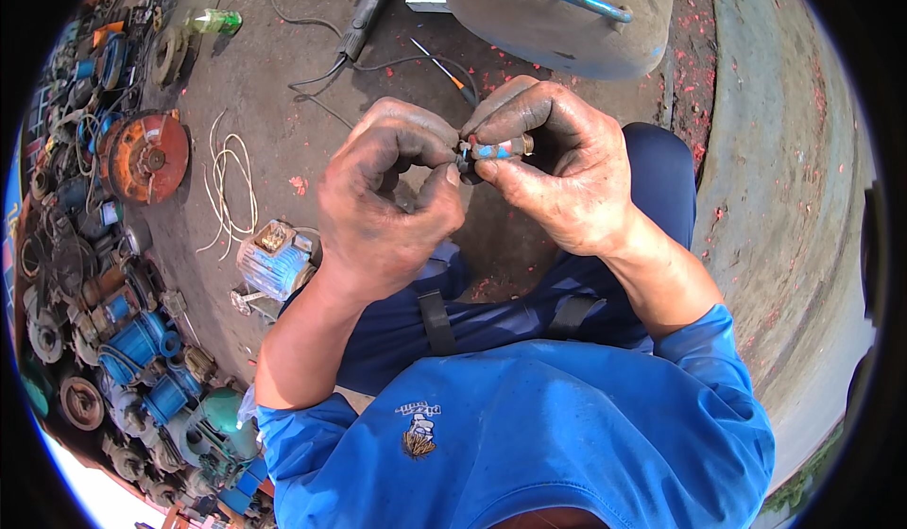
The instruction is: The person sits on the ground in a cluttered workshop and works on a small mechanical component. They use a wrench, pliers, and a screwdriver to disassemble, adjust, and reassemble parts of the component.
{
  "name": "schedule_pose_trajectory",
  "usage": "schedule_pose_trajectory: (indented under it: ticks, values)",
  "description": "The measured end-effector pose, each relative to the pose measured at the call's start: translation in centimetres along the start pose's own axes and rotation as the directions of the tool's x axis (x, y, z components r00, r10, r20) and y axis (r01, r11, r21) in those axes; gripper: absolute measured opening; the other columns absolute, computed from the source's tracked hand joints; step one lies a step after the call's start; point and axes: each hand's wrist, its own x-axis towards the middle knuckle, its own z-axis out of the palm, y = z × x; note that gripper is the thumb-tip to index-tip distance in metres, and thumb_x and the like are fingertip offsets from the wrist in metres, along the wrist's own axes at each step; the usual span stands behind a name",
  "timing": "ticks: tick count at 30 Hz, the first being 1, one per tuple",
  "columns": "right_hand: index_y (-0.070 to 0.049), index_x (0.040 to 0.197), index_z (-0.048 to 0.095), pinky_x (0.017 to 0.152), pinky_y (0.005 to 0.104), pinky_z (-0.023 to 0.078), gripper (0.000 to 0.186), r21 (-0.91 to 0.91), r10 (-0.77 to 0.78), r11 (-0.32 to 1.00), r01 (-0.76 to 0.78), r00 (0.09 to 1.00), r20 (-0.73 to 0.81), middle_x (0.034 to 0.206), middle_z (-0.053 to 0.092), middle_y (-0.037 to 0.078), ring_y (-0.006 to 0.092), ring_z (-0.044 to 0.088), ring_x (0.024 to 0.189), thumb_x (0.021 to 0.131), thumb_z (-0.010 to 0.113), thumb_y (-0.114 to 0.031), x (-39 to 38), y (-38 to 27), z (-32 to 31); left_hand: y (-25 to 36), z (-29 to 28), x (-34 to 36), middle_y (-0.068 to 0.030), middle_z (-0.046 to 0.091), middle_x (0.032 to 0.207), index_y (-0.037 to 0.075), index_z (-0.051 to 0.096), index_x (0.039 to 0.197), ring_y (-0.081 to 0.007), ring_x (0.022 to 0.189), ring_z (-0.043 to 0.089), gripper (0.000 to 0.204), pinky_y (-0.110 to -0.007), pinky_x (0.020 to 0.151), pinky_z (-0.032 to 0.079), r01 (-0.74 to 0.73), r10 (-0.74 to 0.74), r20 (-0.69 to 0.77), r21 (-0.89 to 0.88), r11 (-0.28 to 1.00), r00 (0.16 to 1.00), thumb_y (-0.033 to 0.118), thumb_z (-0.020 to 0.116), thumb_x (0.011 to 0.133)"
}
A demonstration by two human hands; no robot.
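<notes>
Between my two hands, at chest height above my lap, is a small cylindrical metal part (503, 149) with worn blue and red paint and a brownish, threaded-looking right end. My right hand (572, 165) pinches it between thumb and fingers. The fingertips of my left hand (383, 198) close on its dark left end, where a small black piece shows; the exact contact is partly covered by the fingers. Both hands are smeared with dark grime. The exact kind of part cannot be made out.
Beyond my hands lie an angle grinder (364, 17) with its cord and a screwdriver (440, 66). A grey rounded panel (586, 47) with a blue bar is far right. Leftward are a blue motor (269, 266), white cord (225, 184), a red round housing (146, 156) and heaped motor parts (132, 349).
</notes>
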Motion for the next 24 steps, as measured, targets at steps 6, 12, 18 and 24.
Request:
schedule_pose_trajectory:
  ticks: [6,12,18,24]
  values:
    - [0.001,0.102,0.067,0.073,0.0279,0.055,0.018,-0.092,-0.119,0.988,0.122,0.992,0.037,0.099,0.067,0.009,0.0144,0.067,0.09,0.085,0.074,0.0,0.3,-0.3,0.1,0.2,-0.2,-0.1,-0.0119,0.063,0.096,-0.004,0.061,0.085,-0.0161,0.085,0.06,0.012,-0.03,0.075,0.05,0.095,-0.096,0.001,-0.168,0.981,0.995,-0.011,0.064,0.077]
    - [0.001,0.101,0.067,0.075,0.0303,0.056,0.018,-0.35,-0.279,0.891,0.288,0.957,0.076,0.101,0.072,0.014,0.0194,0.07,0.091,0.086,0.076,-0.002,0.7,-0.9,-0.3,0.9,0.0,-0.5,-0.0102,0.065,0.102,-0.003,0.063,0.094,-0.0115,0.092,0.06,0.011,-0.028,0.073,0.05,0.312,-0.328,-0.012,-0.284,0.907,0.945,-0.005,0.067,0.084]
    - [0.001,0.109,0.066,0.065,0.025,0.055,0.026,-0.2,-0.018,0.98,0.005,0.998,-0.062,0.091,0.071,0.008,0.0102,0.069,0.078,0.09,0.078,-0.013,0.1,-1.2,0.2,-1.4,0.2,-0.4,-0.0105,0.069,0.103,-0.001,0.067,0.112,-0.019,0.093,0.064,0.031,-0.031,0.073,0.053,-0.131,0.128,-0.053,-0.045,0.99,0.99,0.008,0.079,0.085]
    - [0.002,0.106,0.065,0.068,0.0271,0.057,0.026,-0.151,-0.098,0.985,0.089,0.994,-0.05,0.092,0.072,0.01,0.013,0.07,0.081,0.091,0.078,-0.014,0.0,-0.6,0.2,-0.9,-0.5,-0.1,-0.0118,0.069,0.096,-0.001,0.069,0.106,-0.0234,0.084,0.066,0.029,-0.032,0.07,0.053,-0.119,0.119,0.001,0.03,0.992,0.993,0.012,0.082,0.084]
